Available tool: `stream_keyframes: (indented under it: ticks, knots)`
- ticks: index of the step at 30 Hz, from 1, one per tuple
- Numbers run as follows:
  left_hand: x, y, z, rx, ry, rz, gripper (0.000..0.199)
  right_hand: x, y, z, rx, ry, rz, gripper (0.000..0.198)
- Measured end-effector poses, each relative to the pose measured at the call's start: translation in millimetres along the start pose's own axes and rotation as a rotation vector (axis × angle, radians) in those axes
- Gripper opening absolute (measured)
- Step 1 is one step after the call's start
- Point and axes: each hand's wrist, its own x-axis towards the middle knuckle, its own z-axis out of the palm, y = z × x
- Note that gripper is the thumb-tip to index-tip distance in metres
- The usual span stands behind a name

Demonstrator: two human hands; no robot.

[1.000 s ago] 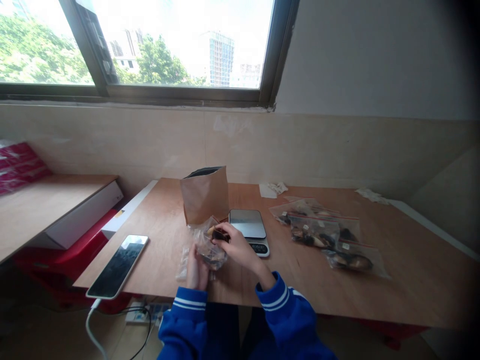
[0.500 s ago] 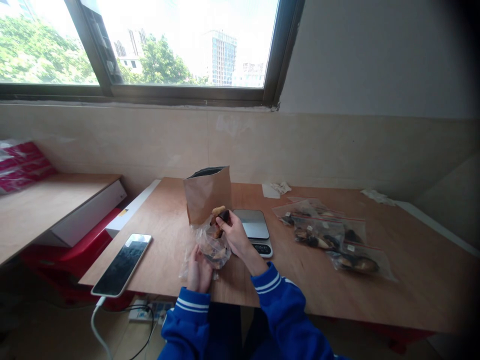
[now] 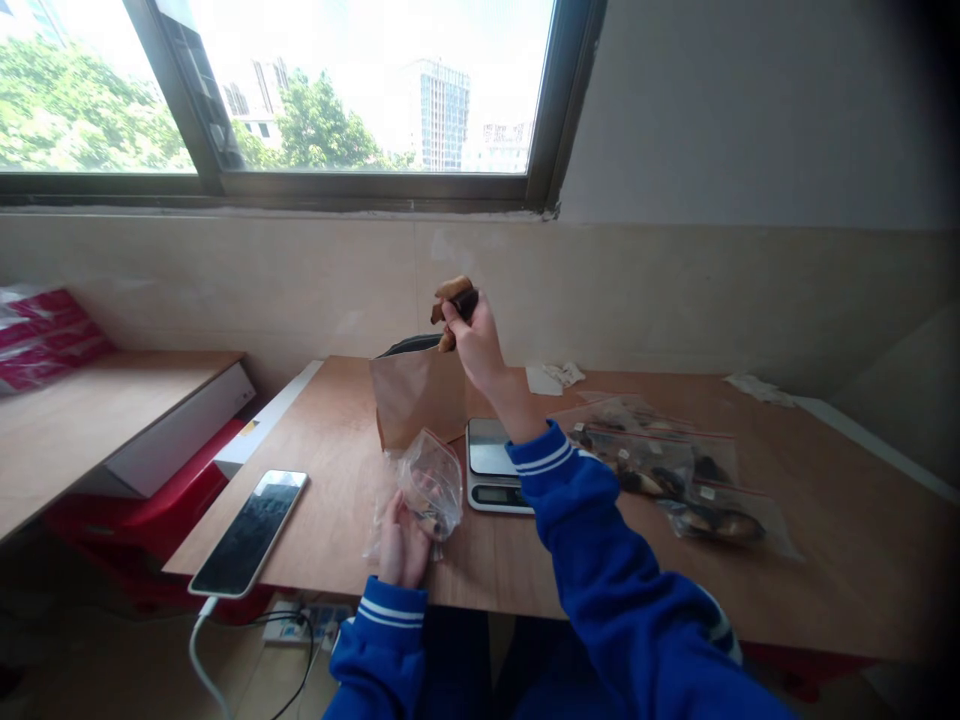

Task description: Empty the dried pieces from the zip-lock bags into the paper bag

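Note:
Above the brown paper bag (image 3: 420, 395), my right hand (image 3: 476, 345) is raised, its fingers pinching tan and dark-brown pieces that look like dried mushrooms (image 3: 455, 292). The bag stands upright with its dark mouth showing, and what lies inside is hidden. Low at the table's front, my left hand (image 3: 401, 545) grips a clear plastic bag (image 3: 431, 480), whose top gapes upward. A few small pieces seem to lie in its bottom. To the right of that plastic bag sits a kitchen scale (image 3: 491, 455), partly covered by my right sleeve.
Several clear zip bags (image 3: 720, 520) of similar dark pieces lie on the right of the wooden table (image 3: 600, 580). A phone (image 3: 250, 530) with a white cable rests at the left edge. Crumpled paper (image 3: 562, 373) is near the wall. A red stool (image 3: 150, 520) stands at left.
My right hand has lifted the mushroom pieces up out of the plastic bag's mouth to above the paper bag. My left hand still holds the plastic bag in nearly the same spot.

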Motion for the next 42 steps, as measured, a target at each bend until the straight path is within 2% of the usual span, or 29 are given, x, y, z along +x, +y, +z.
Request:
stream_keyframes:
  ticks: [3, 6, 10, 13, 15, 21, 24, 29, 33, 42]
  knots:
    - [0.3, -0.9, 0.4, 0.011, 0.006, 0.0, 0.034, 40.2, 5.1, 9.3, -0.222, 0.098, -0.213, 0.015]
    - [0.4, -1.1, 0.8, 0.011, 0.008, -0.004, 0.034, 57.0, 23.7, 19.9, -0.385, 0.071, -0.278, 0.017]
    - [-0.3, -0.6, 1.3, 0.012, 0.021, -0.011, 0.034, 43.0, 49.0, 26.6, -0.484, -0.009, -0.292, 0.021]
    - [-0.4, -0.9, 0.8, 0.021, 0.021, -0.012, 0.035, 26.9, 58.1, 23.4, -0.546, -0.147, -0.294, 0.021]
    - [0.0, -1.3, 0.3, 0.026, 0.013, -0.013, 0.036, 20.9, 59.2, 19.7, -0.573, -0.223, -0.305, 0.019]
    - [0.8, -1.6, 0.0, 0.005, 0.016, -0.008, 0.037, 17.5, 50.7, 11.8, -0.611, -0.29, -0.332, 0.019]
    - [-0.3, -1.1, 0.6, 0.004, 0.009, -0.015, 0.037, 16.1, 42.2, 9.0, -0.714, -0.368, -0.29, 0.019]
    - [-2.3, -0.8, 1.9, 0.029, 0.01, -0.012, 0.037, 17.9, 21.1, 2.7, -0.869, -0.548, -0.133, 0.017]
    - [-1.5, -1.2, 1.8, 0.014, 0.033, -0.015, 0.037, 24.0, 9.3, -5.6, -0.945, -0.673, -0.048, 0.026]
    - [-2.4, -1.9, 1.5, 0.027, 0.038, 0.01, 0.035, 25.3, 7.1, -14.3, -0.944, -0.733, 0.009, 0.055]
